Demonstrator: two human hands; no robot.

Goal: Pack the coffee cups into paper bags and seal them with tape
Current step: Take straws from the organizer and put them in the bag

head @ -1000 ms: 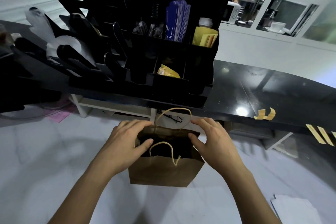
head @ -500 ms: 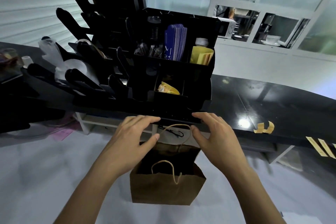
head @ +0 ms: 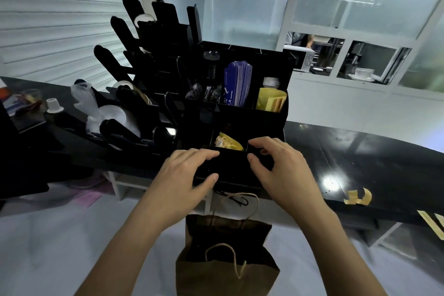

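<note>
The paper bag [head: 227, 269] stands open on the white counter [head: 48, 247], unsealed; whether cups are inside I cannot tell. Both hands, left hand [head: 182, 182] and right hand [head: 281, 175], hover loosely spread, empty, near the black organiser [head: 240, 113]. Taping remains.

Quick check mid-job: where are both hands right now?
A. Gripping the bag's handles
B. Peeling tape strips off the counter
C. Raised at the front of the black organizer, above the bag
C: the left hand and right hand sit against the black organizer, above the open paper bag.
</note>
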